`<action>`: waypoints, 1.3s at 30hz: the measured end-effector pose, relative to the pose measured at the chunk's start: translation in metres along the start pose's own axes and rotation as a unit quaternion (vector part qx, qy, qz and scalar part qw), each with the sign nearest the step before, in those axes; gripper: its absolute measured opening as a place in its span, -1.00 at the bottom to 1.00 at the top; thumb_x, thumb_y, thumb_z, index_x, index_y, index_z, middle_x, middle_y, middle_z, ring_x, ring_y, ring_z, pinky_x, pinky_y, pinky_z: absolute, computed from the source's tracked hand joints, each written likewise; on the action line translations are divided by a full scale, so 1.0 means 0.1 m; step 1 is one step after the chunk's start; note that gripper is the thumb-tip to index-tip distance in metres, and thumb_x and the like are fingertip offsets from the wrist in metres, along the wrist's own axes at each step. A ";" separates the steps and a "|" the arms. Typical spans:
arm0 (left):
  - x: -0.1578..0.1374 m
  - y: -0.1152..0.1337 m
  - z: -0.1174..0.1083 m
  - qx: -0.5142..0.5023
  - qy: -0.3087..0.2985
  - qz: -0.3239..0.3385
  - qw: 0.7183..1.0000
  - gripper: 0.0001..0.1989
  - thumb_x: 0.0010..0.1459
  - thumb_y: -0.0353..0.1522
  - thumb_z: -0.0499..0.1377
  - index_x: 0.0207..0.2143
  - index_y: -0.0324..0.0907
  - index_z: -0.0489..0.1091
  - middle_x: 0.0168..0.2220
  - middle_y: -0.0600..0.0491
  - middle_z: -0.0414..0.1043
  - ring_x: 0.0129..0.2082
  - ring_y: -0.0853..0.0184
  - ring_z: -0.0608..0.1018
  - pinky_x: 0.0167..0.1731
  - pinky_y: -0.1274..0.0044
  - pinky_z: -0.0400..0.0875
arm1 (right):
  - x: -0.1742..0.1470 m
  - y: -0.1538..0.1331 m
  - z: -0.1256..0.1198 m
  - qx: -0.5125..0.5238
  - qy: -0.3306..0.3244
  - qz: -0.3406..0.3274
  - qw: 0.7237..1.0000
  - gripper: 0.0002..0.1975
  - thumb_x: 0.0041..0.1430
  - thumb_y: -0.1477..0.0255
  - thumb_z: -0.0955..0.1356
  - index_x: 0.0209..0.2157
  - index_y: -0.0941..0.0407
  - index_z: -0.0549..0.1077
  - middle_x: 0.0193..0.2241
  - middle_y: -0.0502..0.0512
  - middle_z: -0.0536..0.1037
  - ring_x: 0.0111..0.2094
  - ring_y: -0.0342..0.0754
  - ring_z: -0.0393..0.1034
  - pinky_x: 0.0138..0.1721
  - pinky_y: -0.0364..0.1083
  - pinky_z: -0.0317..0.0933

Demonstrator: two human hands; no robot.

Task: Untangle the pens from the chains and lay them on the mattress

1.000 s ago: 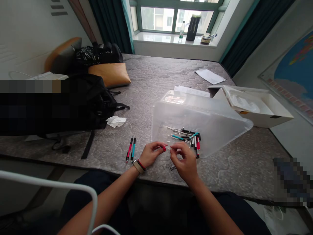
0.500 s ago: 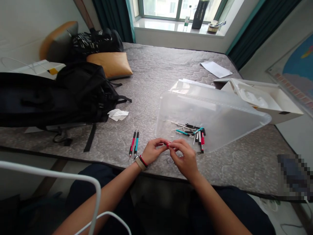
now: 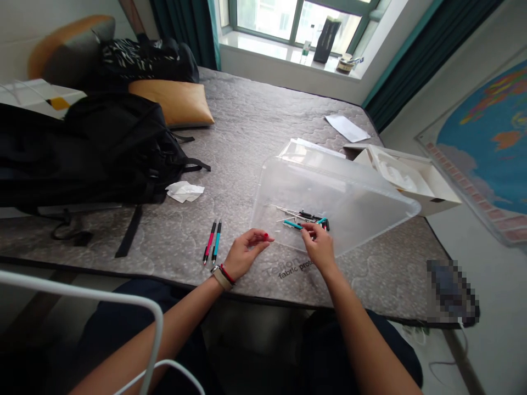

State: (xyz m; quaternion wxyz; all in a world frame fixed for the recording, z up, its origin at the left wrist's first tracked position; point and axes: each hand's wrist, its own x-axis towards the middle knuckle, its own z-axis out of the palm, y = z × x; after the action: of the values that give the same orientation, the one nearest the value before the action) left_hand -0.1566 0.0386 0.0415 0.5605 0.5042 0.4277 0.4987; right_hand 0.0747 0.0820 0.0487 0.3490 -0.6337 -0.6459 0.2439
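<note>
My left hand (image 3: 245,253) is closed in a pinch around a small red pen part (image 3: 266,236), held just above the mattress in front of the clear plastic bin. My right hand (image 3: 319,248) is at the pile of pen parts (image 3: 307,215), its fingers curled together at the end of a teal pen barrel (image 3: 291,224). What lies between those fingertips is hidden. Black, silver and teal pieces show in the pile, and the hand covers some of it. Left of my left hand, a red pen (image 3: 209,241) and a teal pen (image 3: 217,241) lie side by side.
The clear plastic bin (image 3: 370,211) stands tipped around the pen parts. Behind it is an open white box (image 3: 440,203). A crumpled tissue (image 3: 185,191) and a black backpack (image 3: 119,148) lie left. A white tube (image 3: 102,293) crosses the lower left.
My hands have parted. The right hand has moved from the red part to the pile of pen parts, while the left keeps the red part. The view has shifted somewhat.
</note>
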 end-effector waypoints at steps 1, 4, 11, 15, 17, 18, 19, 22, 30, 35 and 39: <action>0.00 0.00 0.00 -0.023 0.004 -0.009 1.000 -0.77 0.17 -0.26 0.23 -0.18 -0.19 0.36 -0.19 -0.05 0.57 -0.12 0.24 0.59 -0.05 0.39 0.42 | 0.05 0.06 0.02 -0.028 -0.012 -0.011 0.999 -0.78 0.16 0.38 0.30 -0.21 0.14 0.52 -0.28 0.13 0.56 -0.41 -0.07 0.41 -0.34 -0.09 0.29; -0.02 -0.01 0.01 -0.056 -0.009 -0.030 0.998 -0.75 0.21 -0.24 0.19 -0.14 -0.19 0.30 -0.18 -0.05 0.57 -0.23 0.27 0.61 -0.11 0.39 0.44 | 0.16 0.15 0.11 -0.091 -0.042 -0.055 0.993 -0.80 0.13 0.44 0.30 -0.24 0.14 0.52 -0.27 0.12 0.53 -0.41 -0.08 0.40 -0.27 -0.07 0.28; -0.05 -0.04 -0.01 0.019 -0.031 -0.019 0.999 -0.74 0.25 -0.21 0.14 -0.12 -0.19 0.31 -0.17 -0.06 0.56 -0.20 0.29 0.58 -0.12 0.44 0.41 | 0.25 0.04 0.29 -0.183 -0.114 -0.103 0.971 -0.84 0.18 0.47 0.31 -0.22 0.11 0.51 -0.23 0.11 0.49 -0.31 -0.07 0.40 -0.18 -0.10 0.23; -0.03 -0.04 -0.02 0.023 -0.026 -0.028 0.999 -0.73 0.28 -0.19 0.08 -0.10 -0.19 0.27 -0.14 -0.09 0.56 -0.26 0.33 0.57 -0.12 0.44 0.40 | 0.27 0.06 0.23 -0.193 -0.108 -0.106 0.970 -0.84 0.20 0.44 0.31 -0.21 0.11 0.50 -0.24 0.11 0.49 -0.28 -0.05 0.40 -0.19 -0.10 0.22; -0.02 -0.03 -0.01 0.017 -0.028 -0.039 0.999 -0.72 0.29 -0.18 0.07 -0.10 -0.20 0.27 -0.13 -0.10 0.56 -0.27 0.33 0.57 -0.15 0.45 0.40 | 0.30 0.10 0.18 -0.195 -0.091 -0.102 0.971 -0.83 0.20 0.43 0.31 -0.20 0.11 0.51 -0.23 0.11 0.50 -0.28 -0.04 0.41 -0.21 -0.10 0.23; -0.02 -0.02 -0.01 0.013 -0.030 -0.043 0.999 -0.72 0.29 -0.18 0.06 -0.10 -0.20 0.27 -0.12 -0.10 0.55 -0.27 0.34 0.57 -0.16 0.46 0.41 | 0.31 0.12 0.16 -0.195 -0.082 -0.098 0.972 -0.83 0.21 0.42 0.31 -0.20 0.11 0.51 -0.22 0.12 0.50 -0.28 -0.04 0.41 -0.21 -0.10 0.23; -0.02 -0.02 -0.01 0.009 -0.032 -0.045 0.998 -0.72 0.29 -0.17 0.06 -0.10 -0.20 0.27 -0.12 -0.10 0.55 -0.28 0.34 0.57 -0.17 0.46 0.41 | 0.33 0.14 0.14 -0.193 -0.076 -0.094 0.974 -0.82 0.21 0.42 0.30 -0.20 0.11 0.51 -0.21 0.12 0.50 -0.29 -0.04 0.41 -0.21 -0.09 0.24; -0.02 -0.03 0.00 0.006 -0.035 -0.042 0.998 -0.71 0.28 -0.17 0.07 -0.10 -0.20 0.27 -0.12 -0.09 0.55 -0.27 0.34 0.57 -0.18 0.47 0.42 | 0.36 0.20 0.08 -0.193 -0.060 -0.079 0.976 -0.79 0.23 0.40 0.29 -0.19 0.13 0.52 -0.19 0.15 0.51 -0.33 -0.05 0.41 -0.19 -0.07 0.25; -0.08 -0.04 0.04 0.060 -0.058 -0.019 0.996 -0.73 0.28 -0.19 0.09 -0.09 -0.19 0.32 -0.16 -0.07 0.56 -0.20 0.29 0.58 -0.22 0.49 0.43 | 0.54 0.13 0.13 -0.254 -0.120 -0.111 0.953 -0.78 0.25 0.48 0.27 -0.15 0.11 0.52 -0.16 0.15 0.51 -0.26 -0.05 0.43 -0.18 -0.12 0.20; -0.07 -0.04 0.04 0.059 -0.059 -0.008 0.996 -0.74 0.29 -0.20 0.07 -0.09 -0.17 0.33 -0.18 -0.06 0.56 -0.19 0.29 0.58 -0.22 0.50 0.42 | 0.94 -0.09 0.29 -0.336 -0.288 -0.194 0.875 -0.80 0.14 0.56 0.33 -0.23 0.10 0.55 -0.20 0.17 0.55 -0.23 0.01 0.44 -0.25 -0.14 0.17; -0.05 -0.08 0.03 0.047 -0.060 -0.007 0.997 -0.74 0.29 -0.20 0.08 -0.09 -0.17 0.33 -0.19 -0.06 0.55 -0.17 0.28 0.58 -0.23 0.50 0.42 | 1.13 -0.21 0.37 -0.381 -0.374 -0.214 0.818 -0.83 0.09 0.60 0.33 -0.30 0.14 0.53 -0.27 0.21 0.56 -0.26 0.02 0.44 -0.30 -0.14 0.14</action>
State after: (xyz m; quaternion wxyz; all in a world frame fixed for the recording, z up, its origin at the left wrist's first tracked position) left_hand -0.1536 0.0334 0.0334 0.5642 0.5558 0.4198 0.4433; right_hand 0.0380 0.1973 0.0573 -0.1449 -0.4218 -0.8876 0.1152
